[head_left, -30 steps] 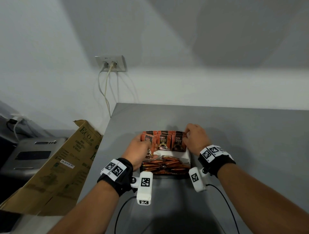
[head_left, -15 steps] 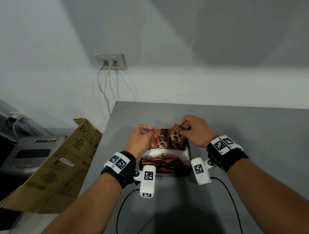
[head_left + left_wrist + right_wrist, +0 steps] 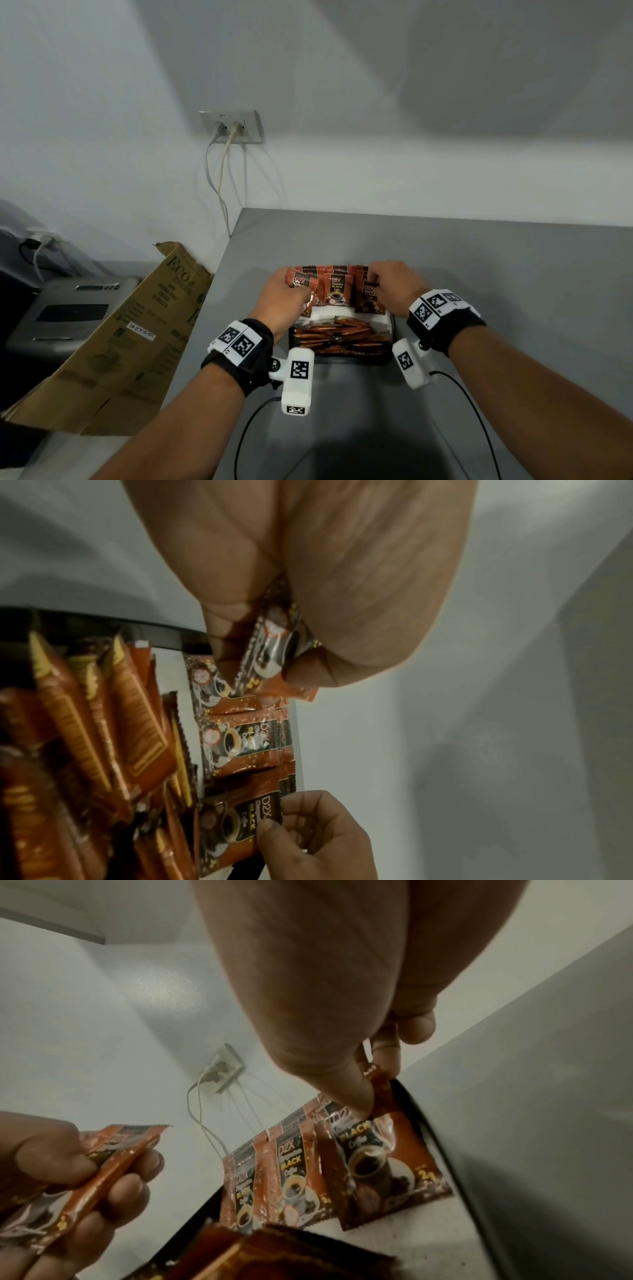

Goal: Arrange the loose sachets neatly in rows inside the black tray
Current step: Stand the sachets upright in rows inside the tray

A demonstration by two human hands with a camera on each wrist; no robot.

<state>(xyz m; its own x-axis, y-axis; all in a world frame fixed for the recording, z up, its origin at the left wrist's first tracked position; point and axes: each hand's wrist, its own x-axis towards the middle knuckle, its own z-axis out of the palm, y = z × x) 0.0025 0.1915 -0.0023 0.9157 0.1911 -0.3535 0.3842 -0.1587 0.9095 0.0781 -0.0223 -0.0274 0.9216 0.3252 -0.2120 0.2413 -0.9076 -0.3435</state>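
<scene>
A black tray (image 3: pixel 352 359) sits on the grey table, holding orange-brown coffee sachets (image 3: pixel 337 291) standing in a row at its far side and darker stick sachets (image 3: pixel 339 337) lying in front. My left hand (image 3: pixel 291 294) grips one coffee sachet (image 3: pixel 270 653) at the row's left end, also seen as the held sachet (image 3: pixel 113 1153) in the right wrist view. My right hand (image 3: pixel 394 284) pinches the top of the rightmost sachet (image 3: pixel 380 1161) in the row, next to the tray's right wall (image 3: pixel 441 1153).
A brown cardboard box (image 3: pixel 113 339) leans by the table's left edge, with a grey machine (image 3: pixel 65 311) behind it. A wall socket (image 3: pixel 233 126) with cables hangs above the table's far left corner. Wrist camera cables (image 3: pixel 479 421) trail over the near table.
My right hand lifted a sachet at the row's right end, then lowered it back into the row. My left hand stayed on its sachet at the left end.
</scene>
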